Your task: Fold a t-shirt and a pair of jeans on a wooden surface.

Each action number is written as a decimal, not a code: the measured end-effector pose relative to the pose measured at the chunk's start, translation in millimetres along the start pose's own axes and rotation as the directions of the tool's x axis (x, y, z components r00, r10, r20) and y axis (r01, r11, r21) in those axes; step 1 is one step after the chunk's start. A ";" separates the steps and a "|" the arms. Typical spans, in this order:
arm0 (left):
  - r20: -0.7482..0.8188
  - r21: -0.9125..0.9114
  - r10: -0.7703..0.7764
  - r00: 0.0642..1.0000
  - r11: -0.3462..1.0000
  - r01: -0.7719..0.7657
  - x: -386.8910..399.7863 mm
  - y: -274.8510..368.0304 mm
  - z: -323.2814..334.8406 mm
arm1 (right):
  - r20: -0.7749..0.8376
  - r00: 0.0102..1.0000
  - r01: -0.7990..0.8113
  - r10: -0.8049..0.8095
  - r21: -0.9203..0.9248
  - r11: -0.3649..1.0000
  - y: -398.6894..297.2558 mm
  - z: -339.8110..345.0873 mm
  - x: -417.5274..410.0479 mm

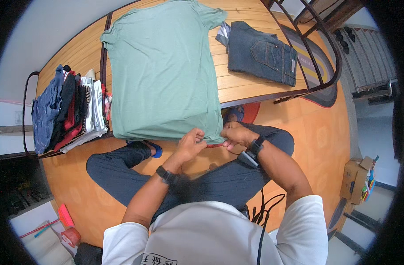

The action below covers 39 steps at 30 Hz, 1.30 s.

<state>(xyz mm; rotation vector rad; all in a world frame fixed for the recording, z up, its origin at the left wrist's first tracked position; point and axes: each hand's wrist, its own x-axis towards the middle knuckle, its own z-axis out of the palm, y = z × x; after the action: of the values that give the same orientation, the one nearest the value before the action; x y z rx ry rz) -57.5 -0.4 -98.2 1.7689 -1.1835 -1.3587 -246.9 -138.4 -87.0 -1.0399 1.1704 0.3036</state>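
Observation:
A pale green T-shirt [164, 73] lies spread over a slatted wooden bench [245, 84], its sleeves at the far end and its hem hanging over the near edge. My left hand [190, 144] pinches the hem near its right part. At the hem's right corner, my right hand [239, 135] grips the fabric between thumb and fingers. The fingertips are partly hidden by the hands themselves.
To the left stands a pile of folded clothes [72, 112]. Folded dark jeans [261, 53] lie on the right, over a patterned cloth [223, 33]. Dark metal rails [336, 66] bound the bench's right end. A cable [263, 218] hangs by my right side.

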 end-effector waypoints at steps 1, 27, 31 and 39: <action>0.030 -0.018 -0.030 0.999 0.999 0.031 0.9 -0.1 -0.3 | -0.002 1.000 0.001 -0.001 0.000 1.000 1.7 -0.3 2.0; -0.185 0.005 0.067 0.980 0.998 -0.067 -1.2 27.7 36.4 | 0.237 0.965 0.097 -0.109 0.063 0.993 -17.2 -1.3 -8.9; -0.264 -0.011 0.062 0.963 0.998 -0.067 1.4 26.5 37.0 | 0.253 0.950 0.180 -0.186 0.046 0.983 -19.6 -1.2 -8.7; -0.059 -0.208 -0.003 0.998 0.978 -0.010 6.4 41.7 10.7 | -0.017 0.940 0.337 -0.340 -0.101 0.936 -94.1 -56.5 -45.6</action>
<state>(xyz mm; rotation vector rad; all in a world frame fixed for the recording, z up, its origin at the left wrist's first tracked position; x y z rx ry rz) -79.2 -23.0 -67.9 1.6458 -0.9746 -1.3657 -235.9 -219.2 -0.6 -1.3146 0.9923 0.0702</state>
